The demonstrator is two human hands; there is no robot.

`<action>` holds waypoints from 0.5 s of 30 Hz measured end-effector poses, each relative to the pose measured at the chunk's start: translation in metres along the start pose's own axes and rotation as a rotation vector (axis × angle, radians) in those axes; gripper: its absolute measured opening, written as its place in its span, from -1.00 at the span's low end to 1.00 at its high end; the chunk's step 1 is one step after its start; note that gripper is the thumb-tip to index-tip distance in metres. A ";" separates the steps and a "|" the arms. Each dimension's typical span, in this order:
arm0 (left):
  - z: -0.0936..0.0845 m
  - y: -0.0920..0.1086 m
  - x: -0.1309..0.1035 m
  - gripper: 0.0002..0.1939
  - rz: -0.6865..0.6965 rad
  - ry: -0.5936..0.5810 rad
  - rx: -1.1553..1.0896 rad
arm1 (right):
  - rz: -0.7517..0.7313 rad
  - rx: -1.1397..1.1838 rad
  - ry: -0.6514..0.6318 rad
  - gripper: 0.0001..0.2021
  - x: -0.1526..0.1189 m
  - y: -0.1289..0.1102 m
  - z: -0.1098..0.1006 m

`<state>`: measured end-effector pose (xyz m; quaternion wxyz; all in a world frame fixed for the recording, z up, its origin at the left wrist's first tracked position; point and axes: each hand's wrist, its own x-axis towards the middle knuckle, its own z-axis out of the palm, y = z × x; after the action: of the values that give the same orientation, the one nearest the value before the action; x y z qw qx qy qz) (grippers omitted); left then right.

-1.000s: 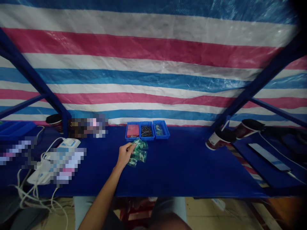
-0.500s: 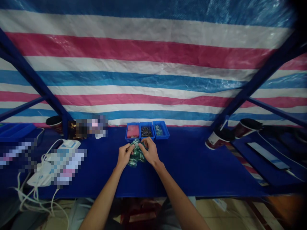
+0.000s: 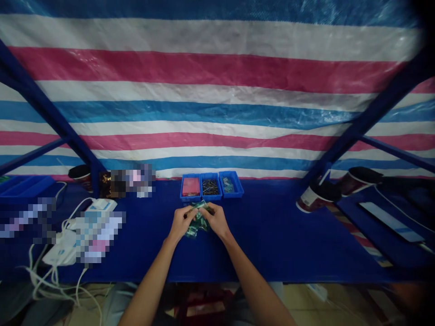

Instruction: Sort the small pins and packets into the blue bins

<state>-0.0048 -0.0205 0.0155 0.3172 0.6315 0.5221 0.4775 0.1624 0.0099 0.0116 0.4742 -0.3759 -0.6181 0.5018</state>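
Note:
My left hand (image 3: pixel 181 222) and my right hand (image 3: pixel 218 220) meet over the middle of the blue table. Both are closed, thumbs and fingers pinching a small clear greenish plastic packet (image 3: pixel 201 205) between them. What the packet holds is too small to make out. Beneath and between the hands lies a loose pile of similar shiny packets (image 3: pixel 192 232), partly covered by the fingers. Just beyond stand three small blue bins in a row: one with pink pieces (image 3: pixel 190 186), one with dark, thin screw-like pieces (image 3: pixel 210 187), one with small clear packets (image 3: pixel 227 184).
White power strips (image 3: pixel 61 246) with tangled cables lie at the left. Lidded dark cups (image 3: pixel 317 197) stand at the right, near a phone (image 3: pixel 390 222) on a neighbouring surface. Blue frame posts (image 3: pixel 367 113) rise on both sides before a striped tarp (image 3: pixel 217 104).
My two hands have come closer together, and both now pinch the packet. The right hand has dropped slightly towards me, away from the bins. The view has shifted a little.

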 end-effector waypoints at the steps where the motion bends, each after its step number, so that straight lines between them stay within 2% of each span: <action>1: 0.000 0.000 0.000 -0.58 0.004 0.005 0.007 | -0.010 -0.009 0.001 -0.69 -0.002 -0.002 -0.001; 6: 0.001 -0.003 0.000 -0.70 -0.004 0.089 -0.004 | -0.070 -0.119 0.015 -0.73 -0.009 -0.009 0.000; 15: 0.001 -0.005 0.000 -0.60 -0.024 0.098 -0.040 | -0.117 -0.238 0.011 -0.78 -0.007 -0.009 -0.002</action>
<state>-0.0060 -0.0194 0.0103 0.3093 0.5947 0.5349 0.5144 0.1667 0.0019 0.0187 0.4584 -0.3955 -0.6914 0.3942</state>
